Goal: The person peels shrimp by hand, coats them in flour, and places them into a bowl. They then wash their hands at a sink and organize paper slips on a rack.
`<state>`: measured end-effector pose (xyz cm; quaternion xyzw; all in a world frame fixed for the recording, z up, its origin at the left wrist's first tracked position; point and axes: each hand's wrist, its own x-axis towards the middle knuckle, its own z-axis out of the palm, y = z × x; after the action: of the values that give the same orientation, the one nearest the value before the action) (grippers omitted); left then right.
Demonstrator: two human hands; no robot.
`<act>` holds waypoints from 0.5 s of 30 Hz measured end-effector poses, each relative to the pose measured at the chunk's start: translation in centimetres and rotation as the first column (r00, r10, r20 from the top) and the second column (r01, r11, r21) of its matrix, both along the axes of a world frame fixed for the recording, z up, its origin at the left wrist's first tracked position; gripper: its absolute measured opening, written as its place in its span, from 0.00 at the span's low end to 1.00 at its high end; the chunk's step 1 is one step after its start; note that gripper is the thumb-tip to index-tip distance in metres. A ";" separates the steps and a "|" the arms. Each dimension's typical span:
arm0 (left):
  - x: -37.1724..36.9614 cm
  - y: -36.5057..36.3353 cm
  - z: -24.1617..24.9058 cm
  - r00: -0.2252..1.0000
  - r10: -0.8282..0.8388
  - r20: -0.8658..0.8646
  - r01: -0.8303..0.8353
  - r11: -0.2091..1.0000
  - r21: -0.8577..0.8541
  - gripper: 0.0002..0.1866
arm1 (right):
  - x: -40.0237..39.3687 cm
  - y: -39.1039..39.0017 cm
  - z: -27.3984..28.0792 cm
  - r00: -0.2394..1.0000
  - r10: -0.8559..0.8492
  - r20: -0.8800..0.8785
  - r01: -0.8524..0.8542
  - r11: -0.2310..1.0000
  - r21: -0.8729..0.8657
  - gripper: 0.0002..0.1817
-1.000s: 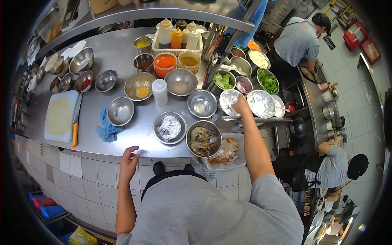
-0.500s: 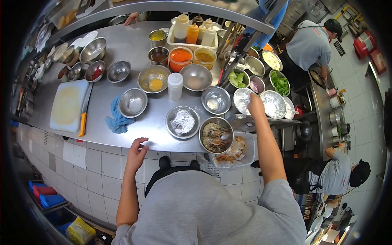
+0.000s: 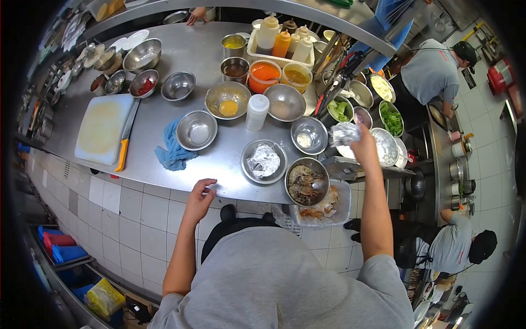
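Observation:
My right hand [image 3: 366, 147] is closed on a small silvery cup [image 3: 345, 133] that looks dusted with white powder. It is tilted over the white powder tubs [image 3: 384, 147], close to a metal bowl [image 3: 309, 135] with a little pale powder inside. Past the counter's front edge hovers my left hand [image 3: 200, 198], holding nothing, its fingers loosely bent and apart. Between my hands are a bowl of white powder [image 3: 264, 161] and a bowl of raw prawns [image 3: 307, 183] with a metal spoon-like piece in it.
A tub of shells [image 3: 323, 205] sits below the counter edge. Leftward are a blue cloth [image 3: 176, 148], a cutting board [image 3: 104, 129] and a yellow-handled knife [image 3: 123, 153]. Sauce containers and squeeze bottles [image 3: 282, 43] stand behind. Two co-workers [image 3: 430, 71] are at the right; another person's hand [image 3: 196, 15] rests at the back.
My right hand has come up from the powder tub, bringing the silvery cup into sight. The camera view has turned, shifting the counter rightward. My left hand remains free.

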<state>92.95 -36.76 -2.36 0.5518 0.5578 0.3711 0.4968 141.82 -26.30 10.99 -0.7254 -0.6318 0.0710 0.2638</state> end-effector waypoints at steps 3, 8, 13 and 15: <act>1.1 0.5 -0.3 0.998 -0.036 0.053 0.036 0.999 -0.004 0.16 | -6.1 0.0 -2.0 0.975 0.072 -0.211 -0.124 0.961 -0.248 0.32; 2.8 0.5 0.2 0.995 -0.084 0.051 0.084 0.996 0.008 0.16 | -15.1 1.7 -9.3 0.934 0.220 -0.280 -0.308 0.893 -0.327 0.33; 3.7 -0.1 0.5 0.993 -0.113 0.022 0.112 0.994 0.005 0.16 | -19.5 2.2 -11.7 0.941 0.257 -0.218 -0.323 0.875 -0.361 0.32; 3.9 -0.5 0.6 0.993 -0.102 0.052 0.103 0.995 -0.007 0.16 | -18.9 2.2 -12.0 0.953 0.279 -0.117 -0.302 0.904 -0.303 0.31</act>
<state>96.90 -37.25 -1.76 0.5676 0.5174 0.3566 0.5320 122.90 -24.11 -0.99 -0.6532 -0.7031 0.2359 0.1525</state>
